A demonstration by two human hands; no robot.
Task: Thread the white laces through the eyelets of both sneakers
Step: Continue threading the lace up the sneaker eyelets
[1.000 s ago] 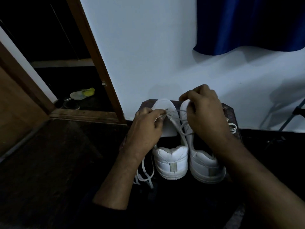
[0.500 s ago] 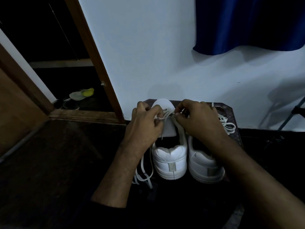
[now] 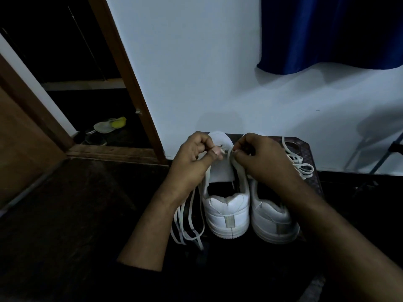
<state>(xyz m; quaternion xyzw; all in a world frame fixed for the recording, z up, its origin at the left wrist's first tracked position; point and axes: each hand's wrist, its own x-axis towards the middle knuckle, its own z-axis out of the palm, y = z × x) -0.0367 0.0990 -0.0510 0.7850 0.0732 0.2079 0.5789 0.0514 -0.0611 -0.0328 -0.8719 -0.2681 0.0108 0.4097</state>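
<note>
Head view: two white shoes sit side by side on a dark table by the wall.
Left sneaker (image 3: 226, 214): heel near us, toe to the wall.
Right sneaker (image 3: 273, 223): points the same way.
Lace (image 3: 226, 152): pulled across the left sneaker's tongue.
Left hand (image 3: 193, 162): curled, thumb and finger pinch the lace.
Right hand (image 3: 260, 159): curled, fingertips pinch the lace's other side.
Loose lace (image 3: 299, 164): piled by the right sneaker.

both forearms reach forward, hands nearly meeting. left hand (image 3: 194, 159) curled, thumb pressed to forefinger in a pinch. right hand (image 3: 259, 158) curled, fingertips pinching too.
</note>
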